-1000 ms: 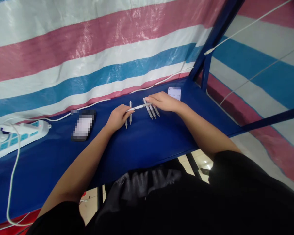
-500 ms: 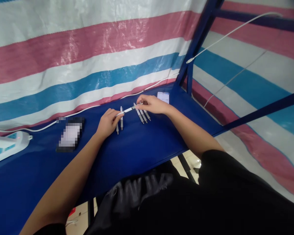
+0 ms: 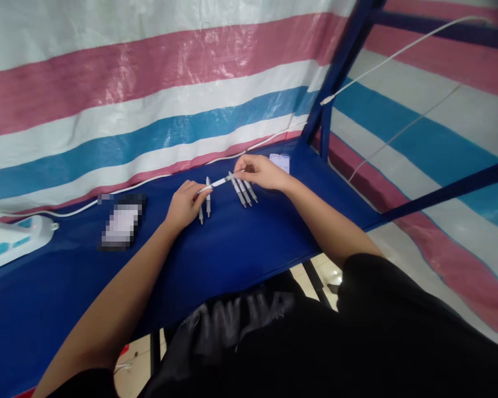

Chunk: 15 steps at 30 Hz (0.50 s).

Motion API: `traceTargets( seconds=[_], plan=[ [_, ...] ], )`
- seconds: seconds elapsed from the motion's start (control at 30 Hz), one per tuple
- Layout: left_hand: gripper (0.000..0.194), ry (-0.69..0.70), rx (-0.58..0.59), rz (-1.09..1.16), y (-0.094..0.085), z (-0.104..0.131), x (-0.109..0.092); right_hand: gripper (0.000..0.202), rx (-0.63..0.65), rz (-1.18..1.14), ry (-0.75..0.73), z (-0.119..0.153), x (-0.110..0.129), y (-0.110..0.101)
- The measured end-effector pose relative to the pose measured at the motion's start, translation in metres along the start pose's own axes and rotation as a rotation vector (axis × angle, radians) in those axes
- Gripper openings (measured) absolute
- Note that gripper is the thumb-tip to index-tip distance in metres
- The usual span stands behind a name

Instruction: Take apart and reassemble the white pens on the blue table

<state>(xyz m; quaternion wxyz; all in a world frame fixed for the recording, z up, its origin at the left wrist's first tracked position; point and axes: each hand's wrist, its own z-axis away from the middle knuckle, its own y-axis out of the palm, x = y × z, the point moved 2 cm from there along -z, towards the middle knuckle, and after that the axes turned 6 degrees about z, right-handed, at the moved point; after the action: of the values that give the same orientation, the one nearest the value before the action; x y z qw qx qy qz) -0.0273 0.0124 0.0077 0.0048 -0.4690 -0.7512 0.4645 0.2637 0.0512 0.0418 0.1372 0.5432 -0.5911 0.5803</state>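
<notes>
A white pen [image 3: 221,182] is held slantwise over the blue table, one end in each hand. My left hand [image 3: 186,203] pinches its lower left end between thumb and fingers. At the upper right end, by a grey section, my right hand [image 3: 259,172] has its fingertips closed on the pen. Two white pens lie under and beside the left fingers; one of them [image 3: 208,199] shows almost whole, the other [image 3: 201,215] only in part. Below my right hand, several more white pens [image 3: 241,190] lie side by side, their upper ends partly covered by the fingers.
A dark, blurred phone-like object [image 3: 122,223] lies left of my left arm. Further left sits a white power strip [image 3: 25,237] with a cable. A white card [image 3: 280,162] lies behind my right hand. Striped sheeting [image 3: 170,127] and a blue metal frame [image 3: 340,72] border the table [image 3: 232,243].
The view has shifted slightly. Both hands keep hold of the pen in nearly the same pose, and the pens on the table stay where they were.
</notes>
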Motion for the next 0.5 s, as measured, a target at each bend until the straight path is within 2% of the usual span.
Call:
traceTargets(
  seconds=[0.3,0.5],
  plan=[
    [0.044,-0.046,0.034,0.019,-0.0011,0.0002,-0.0020,0.025,-0.094,-0.210,-0.013,-0.0055,-0.0061,0.0067],
    [0.044,-0.031,0.047,-0.050,-0.0008,-0.0003,-0.0005,0.046,-0.275,-0.352,0.006,-0.0092,-0.0082,0.0041]
  ],
)
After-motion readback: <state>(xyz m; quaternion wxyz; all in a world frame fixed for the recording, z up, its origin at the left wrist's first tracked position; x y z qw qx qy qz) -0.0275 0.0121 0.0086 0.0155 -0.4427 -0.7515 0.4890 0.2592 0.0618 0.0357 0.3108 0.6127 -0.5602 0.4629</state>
